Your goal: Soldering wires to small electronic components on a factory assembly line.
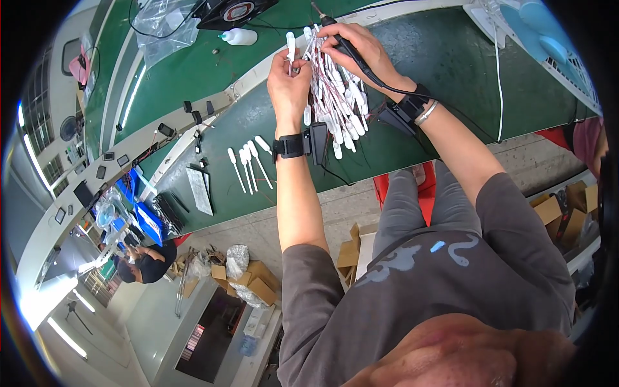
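My left hand (289, 89) pinches a white plastic piece (291, 44) with a rounded head, holding it upright at the far side of the green work table. In my right hand (369, 57) is a soldering iron (349, 49) with a black handle, gripped like a pen. Its tip points up and left, beyond the held piece and apart from it. Between and below my hands lies a pile of similar white pieces (337, 108) with thin reddish wires. Several more white pieces (245, 157) lie in a loose row to the left of my left forearm.
A flat grey strip (199, 190) lies on the table's left part. A white bottle (241, 37), a clear plastic bag (166, 32) and a black fan (237, 10) stand beyond the ledge. A white cable (500, 84) crosses the right side, near a blue and white fan (548, 39).
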{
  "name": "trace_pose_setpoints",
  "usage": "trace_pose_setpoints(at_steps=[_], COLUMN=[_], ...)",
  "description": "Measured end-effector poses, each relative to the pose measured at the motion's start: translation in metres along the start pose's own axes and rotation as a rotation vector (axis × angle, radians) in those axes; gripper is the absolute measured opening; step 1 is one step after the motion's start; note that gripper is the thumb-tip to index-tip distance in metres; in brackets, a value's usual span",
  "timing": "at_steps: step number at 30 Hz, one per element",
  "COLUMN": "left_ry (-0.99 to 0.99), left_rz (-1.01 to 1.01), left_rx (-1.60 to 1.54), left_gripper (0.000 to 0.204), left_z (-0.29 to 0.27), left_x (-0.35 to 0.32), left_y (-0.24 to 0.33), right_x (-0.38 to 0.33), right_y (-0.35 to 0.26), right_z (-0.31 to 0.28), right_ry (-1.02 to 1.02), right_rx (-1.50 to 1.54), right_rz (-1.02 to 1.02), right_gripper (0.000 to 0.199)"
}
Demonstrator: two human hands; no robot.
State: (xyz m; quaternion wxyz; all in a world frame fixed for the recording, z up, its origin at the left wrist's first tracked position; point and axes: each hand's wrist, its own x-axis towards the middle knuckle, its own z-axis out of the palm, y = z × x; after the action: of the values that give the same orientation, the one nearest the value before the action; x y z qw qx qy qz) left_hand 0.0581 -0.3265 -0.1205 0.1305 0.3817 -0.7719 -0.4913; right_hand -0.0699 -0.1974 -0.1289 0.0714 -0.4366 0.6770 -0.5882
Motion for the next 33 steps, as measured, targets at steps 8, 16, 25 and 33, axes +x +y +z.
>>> trace_pose_setpoints(at_steps=[8, 16, 25, 33], left_ry=[0.041, 0.03, -0.013, -0.04], left_rz=[0.028, -0.015, -0.066, -0.097], left_rx=[0.14, 0.022, -0.169, -0.504], left_gripper=[0.036, 0.037, 0.031, 0.034], left_z=[0.003, 0.003, 0.003, -0.002], left_x=[-0.004, -0.005, -0.005, -0.002], left_y=[0.01, 0.003, 0.003, 0.004], right_x=[0.002, 0.0, 0.0, -0.001], right_y=[-0.002, -0.001, 0.002, -0.002], right_z=[0.002, 0.001, -0.001, 0.001], right_ry=[-0.008, -0.01, -0.02, -0.027], right_rx=[0.049, 0.02, 0.015, -0.006], right_rz=[0.051, 0.036, 0.052, 0.034], right_gripper=[0.03, 0.03, 0.03, 0.029])
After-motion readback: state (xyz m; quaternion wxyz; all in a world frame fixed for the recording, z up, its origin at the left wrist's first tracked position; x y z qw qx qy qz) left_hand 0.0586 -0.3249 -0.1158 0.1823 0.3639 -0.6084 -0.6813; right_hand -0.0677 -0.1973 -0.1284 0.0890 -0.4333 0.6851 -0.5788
